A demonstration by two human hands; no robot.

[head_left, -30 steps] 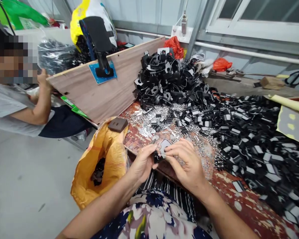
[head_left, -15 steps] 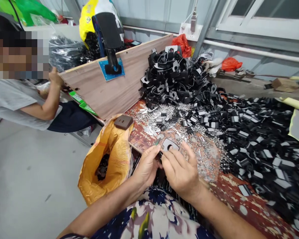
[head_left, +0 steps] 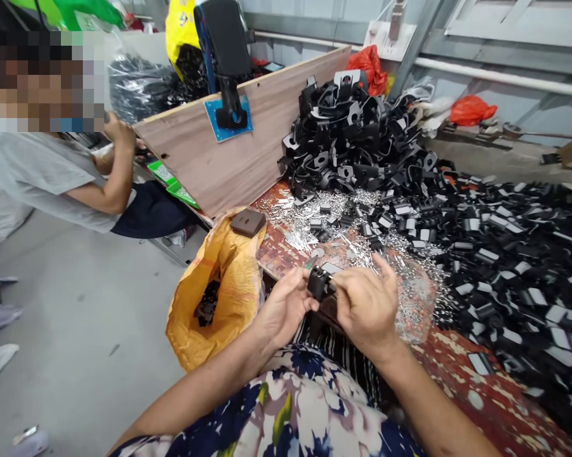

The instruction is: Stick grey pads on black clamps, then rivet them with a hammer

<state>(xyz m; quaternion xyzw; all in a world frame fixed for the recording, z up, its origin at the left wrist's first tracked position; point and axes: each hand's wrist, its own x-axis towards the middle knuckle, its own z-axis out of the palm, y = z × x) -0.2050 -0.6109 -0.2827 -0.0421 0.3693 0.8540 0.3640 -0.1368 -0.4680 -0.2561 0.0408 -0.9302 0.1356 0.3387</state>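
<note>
Between my hands, over the front edge of the worktable, is a small black plastic clip (head_left: 318, 284). My left hand (head_left: 283, 311) grips its left side, thumb and fingers closed on it. From the other side, my right hand (head_left: 369, 304) pinches at the clip with thumb and forefinger, one other finger raised. A glint of metal shows by the right fingertips, too small to make out. Just behind the clip is a pale flat plate (head_left: 332, 268); whether it belongs to the clip I cannot tell. Something small and green (head_left: 311, 261) shows beyond my left fingertips.
Loose metal pins (head_left: 299, 240) lie scattered on the worn red tabletop (head_left: 457, 362). Heaps of black plastic parts (head_left: 505, 273) cover the right and back. A yellow sack (head_left: 185, 324) stands at left, a brown block (head_left: 248, 222) on its rim. Beyond a wooden board (head_left: 257, 146) sits a co-worker (head_left: 90, 178).
The view has shifted, so the scene sits further right and higher. The clip has turned: its black body now shows between my hands, where a pale holed plate faced up. My right hand has drawn back slightly.
</note>
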